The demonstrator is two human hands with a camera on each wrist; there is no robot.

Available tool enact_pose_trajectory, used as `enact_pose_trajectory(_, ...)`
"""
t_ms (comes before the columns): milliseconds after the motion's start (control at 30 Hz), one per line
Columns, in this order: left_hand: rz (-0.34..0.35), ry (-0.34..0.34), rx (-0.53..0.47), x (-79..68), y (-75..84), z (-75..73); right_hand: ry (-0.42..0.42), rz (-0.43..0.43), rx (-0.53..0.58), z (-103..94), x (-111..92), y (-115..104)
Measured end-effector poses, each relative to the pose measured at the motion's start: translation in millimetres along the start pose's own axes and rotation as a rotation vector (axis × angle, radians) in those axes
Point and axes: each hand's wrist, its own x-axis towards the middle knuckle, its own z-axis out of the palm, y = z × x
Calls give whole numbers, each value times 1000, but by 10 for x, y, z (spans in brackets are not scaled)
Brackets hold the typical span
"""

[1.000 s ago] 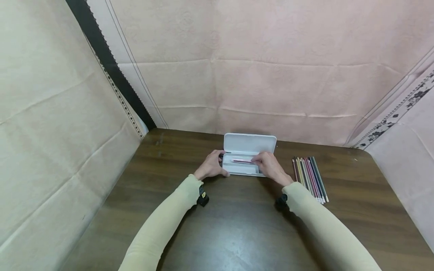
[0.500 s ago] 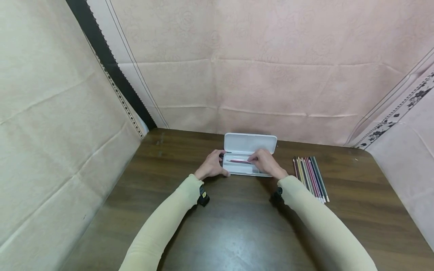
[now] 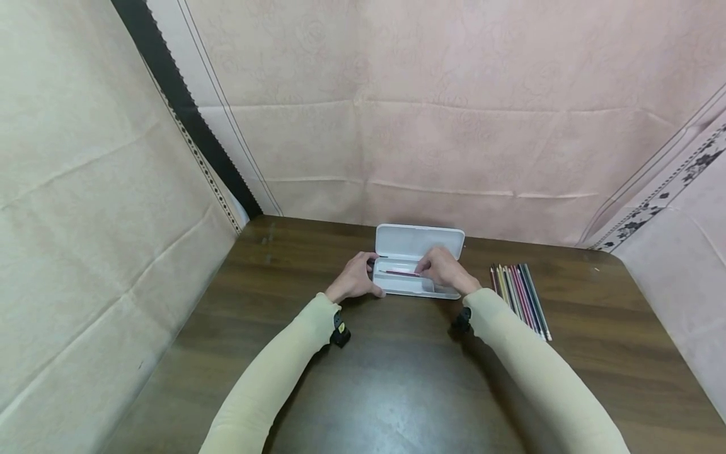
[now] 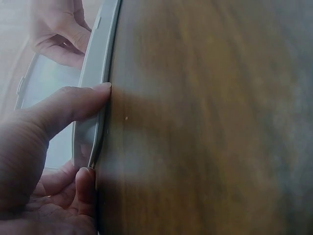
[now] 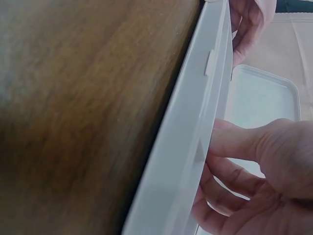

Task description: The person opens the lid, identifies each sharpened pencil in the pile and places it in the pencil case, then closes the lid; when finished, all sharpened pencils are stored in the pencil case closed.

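Note:
A white pencil case (image 3: 420, 241) lies on the table with its hinged lid raised. Inside it a dark red pencil (image 3: 399, 273) lies lengthwise, its right end at the fingertips of my right hand (image 3: 443, 270). That hand reaches down into the case, thumb and fingers pinching the pencil; in the right wrist view the front wall of the case (image 5: 183, 147) hides the fingertips. My left hand (image 3: 354, 275) grips the left end of the case. The left wrist view shows its thumb (image 4: 80, 102) on the front edge and its other fingers around the end.
Several colored pencils (image 3: 520, 299) lie side by side on the wooden table (image 3: 363, 391), right of the case and close to my right sleeve (image 3: 539, 353). A pale cloth (image 3: 442, 145) hangs behind the table, with more cloth at both sides.
My right hand has shifted a little left with the pencil and lower into the case. My left hand has stayed on the end of the case.

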Motion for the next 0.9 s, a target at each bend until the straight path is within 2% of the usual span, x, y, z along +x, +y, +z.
enact_pose_trajectory(567,11,-6,-26,18,55,-35,16,-30,-7,-34,32,25)
enact_pose_trajectory(900,22,2,1,4,-22,10,28,-39,22,41,-15,47)
